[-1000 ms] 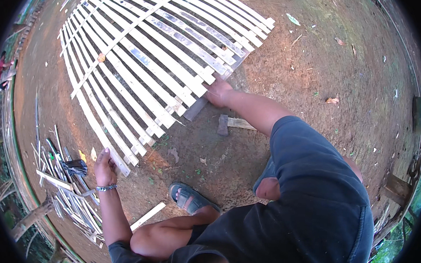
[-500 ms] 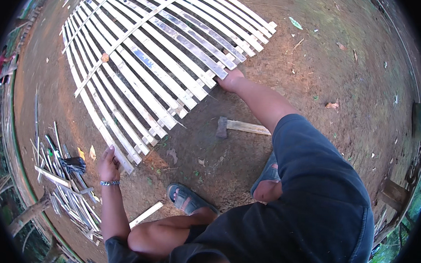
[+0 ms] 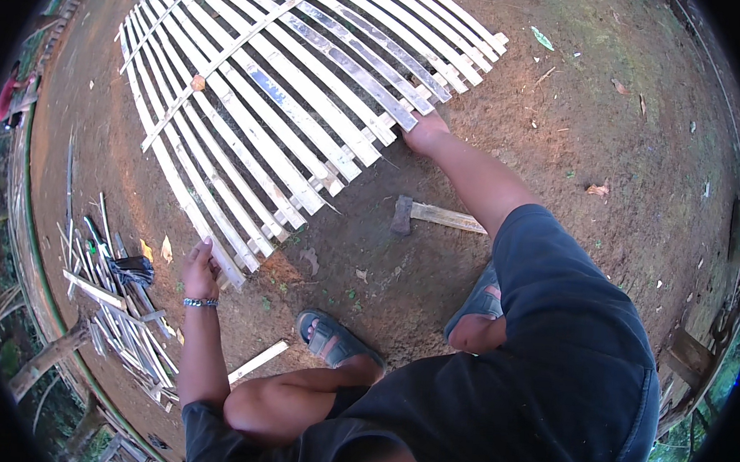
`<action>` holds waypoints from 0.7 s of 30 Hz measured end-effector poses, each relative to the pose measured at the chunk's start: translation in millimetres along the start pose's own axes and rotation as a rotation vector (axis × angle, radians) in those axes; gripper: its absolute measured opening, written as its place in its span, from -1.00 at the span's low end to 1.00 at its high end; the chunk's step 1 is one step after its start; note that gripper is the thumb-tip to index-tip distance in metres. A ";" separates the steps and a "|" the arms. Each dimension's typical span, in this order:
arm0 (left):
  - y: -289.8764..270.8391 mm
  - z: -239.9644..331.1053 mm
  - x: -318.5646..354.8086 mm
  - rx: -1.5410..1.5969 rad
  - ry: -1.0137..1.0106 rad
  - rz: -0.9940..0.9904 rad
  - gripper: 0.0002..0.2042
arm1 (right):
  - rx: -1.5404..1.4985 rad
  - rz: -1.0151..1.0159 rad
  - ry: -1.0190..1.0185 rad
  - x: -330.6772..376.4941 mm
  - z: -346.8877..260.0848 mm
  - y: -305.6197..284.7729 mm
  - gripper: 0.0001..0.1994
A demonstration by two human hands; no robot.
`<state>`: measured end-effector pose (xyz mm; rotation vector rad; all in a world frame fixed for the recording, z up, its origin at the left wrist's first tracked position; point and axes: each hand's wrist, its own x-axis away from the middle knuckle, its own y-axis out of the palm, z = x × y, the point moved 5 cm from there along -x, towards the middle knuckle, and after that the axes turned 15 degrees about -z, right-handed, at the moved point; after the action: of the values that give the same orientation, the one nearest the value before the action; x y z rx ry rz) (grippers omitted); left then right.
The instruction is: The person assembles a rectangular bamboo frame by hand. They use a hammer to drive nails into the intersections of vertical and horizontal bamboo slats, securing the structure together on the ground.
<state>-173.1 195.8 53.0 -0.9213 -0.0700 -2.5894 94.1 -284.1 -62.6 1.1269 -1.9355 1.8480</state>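
A wide panel of pale wooden slats (image 3: pixel 263 31), joined by cross strips, stretches away in front of me, its near edge facing me. My left hand (image 3: pixel 201 271), a chain bracelet at its wrist, is closed at the end of the outermost left slat, thumb on the edge. My right hand (image 3: pixel 426 133) grips the near edge further right, its fingers partly hidden under the slat ends. On the dirt between my hands and feet lies an axe (image 3: pixel 446 217) with a dark head and wooden handle. A small round brownish thing (image 3: pixel 198 82) rests on a cross strip.
Loose wood strips (image 3: pixel 134 344) are heaped on the ground at the left, with a black plastic bag (image 3: pixel 132 270) on them. A single pale strip (image 3: pixel 258 361) lies beside my left knee. Another person (image 3: pixel 10 99) is at the far left. My sandalled feet stand close behind the axe.
The whole view has turned slightly, so panel, axe and ground sit a little further right or higher. Both hands keep their places on the panel.
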 end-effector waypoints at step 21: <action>-0.1 3.6 2.9 -0.025 -0.003 -0.040 -0.73 | -0.034 0.003 0.129 -2.9 31.4 -3.5 -0.45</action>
<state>-173.1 195.6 57.7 -0.9417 -0.0573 -2.6315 108.8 -311.8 -67.3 0.9701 -1.8901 1.8338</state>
